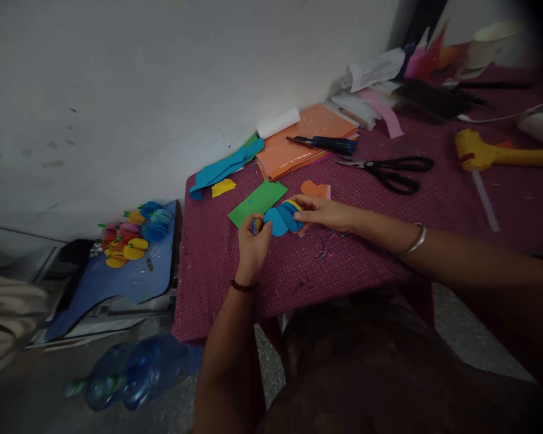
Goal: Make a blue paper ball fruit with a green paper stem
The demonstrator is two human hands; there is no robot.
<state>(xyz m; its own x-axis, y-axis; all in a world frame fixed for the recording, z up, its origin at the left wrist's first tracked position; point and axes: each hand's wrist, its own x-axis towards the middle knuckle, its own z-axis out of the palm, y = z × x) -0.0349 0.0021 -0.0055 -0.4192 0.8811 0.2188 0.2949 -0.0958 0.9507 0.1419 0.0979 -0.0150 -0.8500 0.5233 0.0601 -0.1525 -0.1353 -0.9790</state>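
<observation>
Head view: noted blue paper discs [278, 221] between both hands, above the checked tablecloth [217, 271], just beside a green sheet [257, 204]. Observed right hand [323, 212] pinching the discs' right side. Observed left hand [253, 244] curled round a small item [256, 226], unable to identify; thumb at discs' left edge. Recorded scissors [384, 170] lying near the right forearm.

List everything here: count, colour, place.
Table: one, maroon, centre
Wall: one, grey, behind
Paper discs: several, blue, yellow, centre
Sheet: one, green, behind discs
Scraps: several, yellow, orange, on table
Strips: several, blue, table's far-left
Paper stack: one, orange, by wall
Cutter: one, blue-black, on stack
Scissors: one, black, table's right
Glue gun: one, yellow, right
Cup: one, pale, far right
Board: one, blue, left
Ornaments: many, multicoloured, on board
Bottles: several, blue, floor
Left hand: one, on discs
Right hand: one, on discs
</observation>
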